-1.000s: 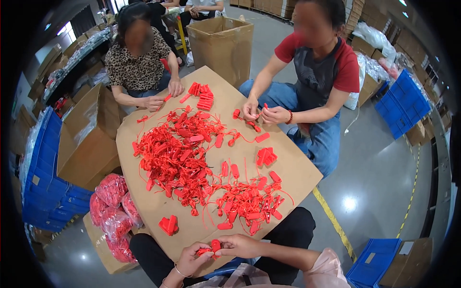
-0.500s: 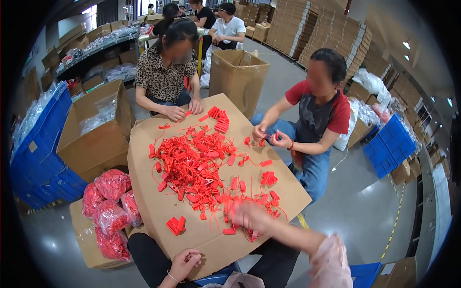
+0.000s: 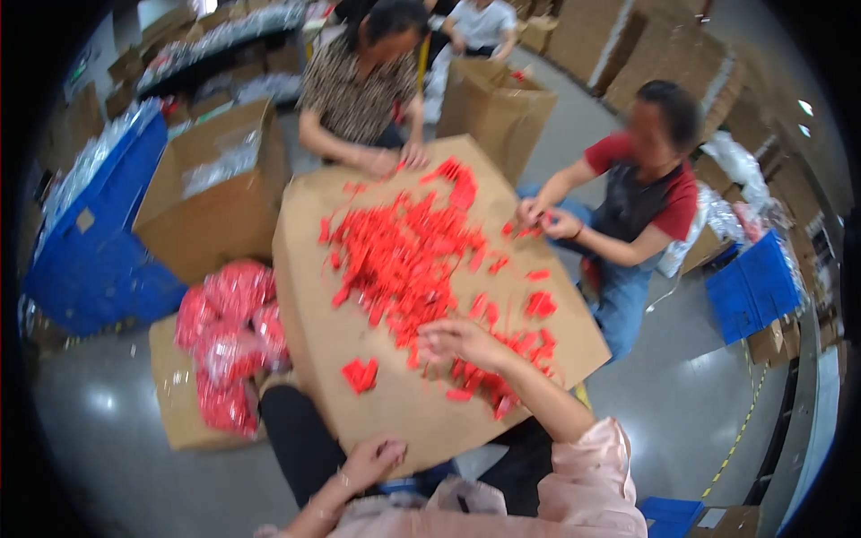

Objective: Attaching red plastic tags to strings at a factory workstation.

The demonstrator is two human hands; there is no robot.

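My right hand [image 3: 462, 342] hovers over the near side of a heap of small red tags with cords [image 3: 408, 255], fingers stretched out and nothing visible in them. Smaller loose tags [image 3: 502, 377] lie by its wrist and under the forearm. At the near edge of the cardboard table top [image 3: 314, 314], my left hand [image 3: 375, 462] is loosely closed, with no object showing in it. A little stack of red tags [image 3: 360, 375] lies between the left hand and the heap. Motion blur softens the fingers and the tags.
Two people sit across the table top, each with their hands [image 3: 543, 220] on red pieces. Clear bags of red goods [image 3: 229, 354] stand on a carton at left. Open cartons [image 3: 211, 193] and blue crates [image 3: 99, 238] stand around the table.
My right hand has moved slightly up and come away from the near pile, its fingers extending. My left hand has shifted slightly up and right in the picture. The whole view has tilted downward.
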